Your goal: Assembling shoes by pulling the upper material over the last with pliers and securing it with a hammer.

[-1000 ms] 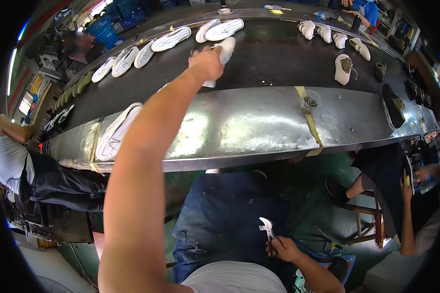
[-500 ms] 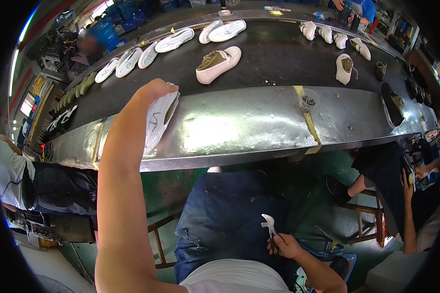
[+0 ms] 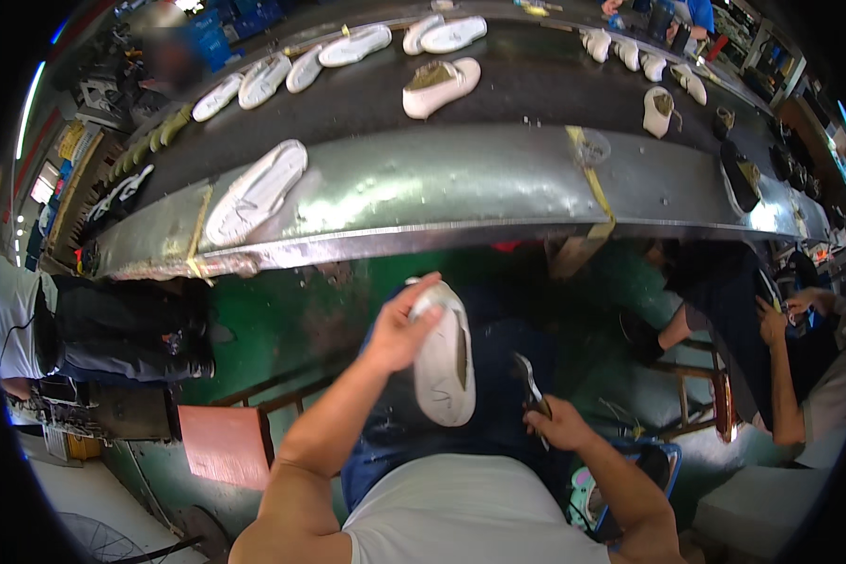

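Observation:
Over my lap, my left hand (image 3: 397, 331) grips one end of a white shoe upper (image 3: 445, 371), its fingers and thumb closed on it. A dark pen mark shows on its pale underside, and a long opening runs down one side. To the right of it, my right hand (image 3: 561, 424) is closed round the handles of metal lasting pincers (image 3: 530, 383), whose curved jaws point up and stay apart from the shoe upper. On the metal bench strip (image 3: 385, 183) lies another white shoe upper (image 3: 258, 193) with a similar mark.
More white shoe uppers (image 3: 355, 45) line the dark bench behind, with a white moccasin (image 3: 441, 88) nearer. A clear cup (image 3: 593, 148) stands on the metal strip, and a black shoe (image 3: 741, 177) sits at right. A pinkish stool (image 3: 224, 444) is at left; a co-worker (image 3: 785, 376) sits at right.
My left hand has come back from the bench to above my lap with the white shoe upper. My right hand still holds the pincers, slightly turned. The view has tilted down.

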Demonstrator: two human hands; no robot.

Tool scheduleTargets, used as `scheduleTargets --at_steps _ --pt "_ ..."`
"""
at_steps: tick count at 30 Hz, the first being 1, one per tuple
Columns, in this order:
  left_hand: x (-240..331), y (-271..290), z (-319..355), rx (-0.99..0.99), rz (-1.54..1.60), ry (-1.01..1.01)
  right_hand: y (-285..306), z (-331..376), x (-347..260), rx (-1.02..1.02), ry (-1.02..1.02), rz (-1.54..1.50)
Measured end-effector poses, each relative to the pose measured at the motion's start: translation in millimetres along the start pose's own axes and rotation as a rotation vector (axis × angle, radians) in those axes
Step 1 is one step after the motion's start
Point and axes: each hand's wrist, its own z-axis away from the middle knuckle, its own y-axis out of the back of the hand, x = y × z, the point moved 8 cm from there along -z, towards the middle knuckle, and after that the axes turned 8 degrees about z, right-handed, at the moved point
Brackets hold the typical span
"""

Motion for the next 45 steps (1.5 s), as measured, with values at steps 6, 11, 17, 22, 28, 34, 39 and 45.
scheduleTargets --at_steps 6,11,17,22,28,34,39,45 --pt "-49 -28 35 -0.164 0.088 0.154 -4 23 -85 0.063 0.107 0.17" --pt "-48 -29 39 -0.276 -0.044 0.084 -21 18 -119 0.033 0.178 0.162" --pt "-56 -28 45 -0.237 -0.127 0.039 -44 12 -101 -0.056 -0.014 -0.227" --pt "-52 -32 45 -0.282 -0.013 0.098 -49 10 -111 -0.082 -0.011 -0.503" --pt "-49 -38 48 -0.31 -0.007 0.093 18 8 -125 0.224 0.185 -0.568" --pt "-57 -37 42 -0.256 0.05 0.157 -23 19 -99 -0.067 0.002 -0.125" --pt "-61 -45 42 -0.347 -0.07 0.083 -19 19 -108 0.036 -0.033 -0.048" --pt "-48 -55 35 -0.427 -0.079 0.134 -23 15 -116 -0.279 -0.002 -0.983"
